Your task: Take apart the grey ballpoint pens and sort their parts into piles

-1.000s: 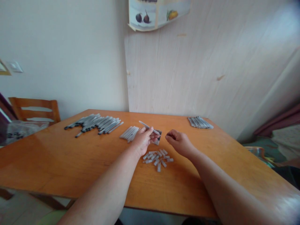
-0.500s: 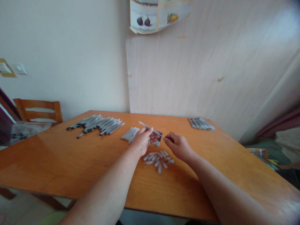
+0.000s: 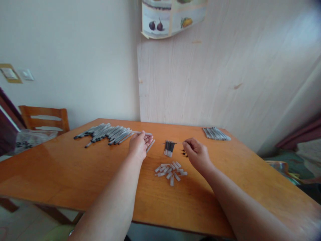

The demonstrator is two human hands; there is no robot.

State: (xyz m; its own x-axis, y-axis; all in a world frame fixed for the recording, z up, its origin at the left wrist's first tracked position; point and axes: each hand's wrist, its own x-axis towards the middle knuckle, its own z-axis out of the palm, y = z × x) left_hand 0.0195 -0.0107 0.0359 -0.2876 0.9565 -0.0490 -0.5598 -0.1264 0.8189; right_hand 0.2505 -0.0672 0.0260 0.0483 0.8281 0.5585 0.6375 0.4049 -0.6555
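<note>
My left hand (image 3: 138, 144) is closed on a translucent white pen barrel (image 3: 148, 134), over a row of barrels mostly hidden beneath it; one barrel end (image 3: 150, 146) shows past the fingers. My right hand (image 3: 197, 151) pinches one end of a thin pen refill (image 3: 173, 143), which points left with a dark tip. Below that refill lies a row of dark refills (image 3: 170, 149) with pale lower ends. Beside my right hand, partly covered, are small black pieces (image 3: 185, 153). Clear pen caps (image 3: 172, 171) are heaped nearer me.
A large pile of black-ended pens (image 3: 107, 133) lies on the wooden table (image 3: 100, 177) at the left. Several pens (image 3: 216, 133) form a row at the far right. A wooden chair (image 3: 43, 117) and a plastic bag (image 3: 35, 137) stand beyond the left edge.
My left hand has moved left with the barrel, away from my right hand. A refill now stretches out between them, held in the right hand, and the refill row is uncovered.
</note>
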